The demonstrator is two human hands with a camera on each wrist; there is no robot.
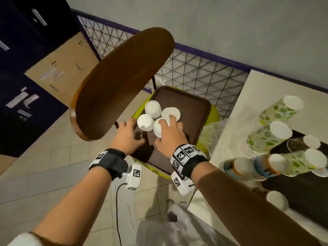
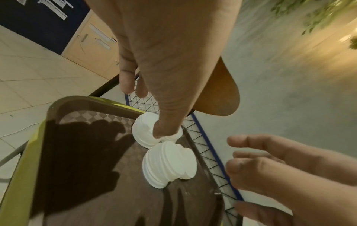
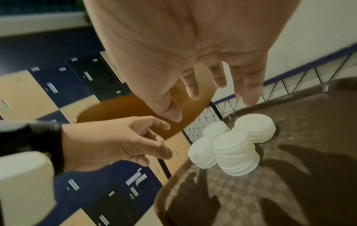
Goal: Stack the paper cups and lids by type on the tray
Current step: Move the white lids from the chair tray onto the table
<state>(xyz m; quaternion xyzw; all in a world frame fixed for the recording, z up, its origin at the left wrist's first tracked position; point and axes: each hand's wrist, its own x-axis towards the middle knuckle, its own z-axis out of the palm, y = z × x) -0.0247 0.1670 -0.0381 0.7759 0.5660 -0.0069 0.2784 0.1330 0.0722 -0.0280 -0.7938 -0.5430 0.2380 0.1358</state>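
Four white lid stacks (image 1: 160, 118) clustered at the far left corner of the brown tray (image 1: 197, 110), touching one another. Tray set on a yellow-green chair seat (image 1: 215, 112), wooden backrest (image 1: 122, 82) rising at left.

Left hand (image 1: 126, 135) hovering over the tray's left edge, fingers spread and loosely bent, gripping nothing; thumb tip seen against the left-hand lid stack (image 2: 148, 130) in the left wrist view, actual contact hard to tell. Nearer stack (image 2: 168, 163) just beside it, apart from the fingers.

Right hand (image 1: 170, 137) lying over the near-right lid stack (image 1: 159, 128) from above in the head view, fingers extended, relaxed, not curled round it; fingertips reaching toward the far-right stack (image 1: 171, 112). In the right wrist view, fingers (image 3: 249, 85) straight and splayed above the stacks (image 3: 235, 154), seemingly clear of them. Touch uncertain.

Paper cups (image 1: 273, 132) in green-patterned stacks, lying on their sides on the white table (image 1: 262, 86) at right, well apart from the tray. Two orange-and-blue cups (image 1: 248, 167) in front of them.
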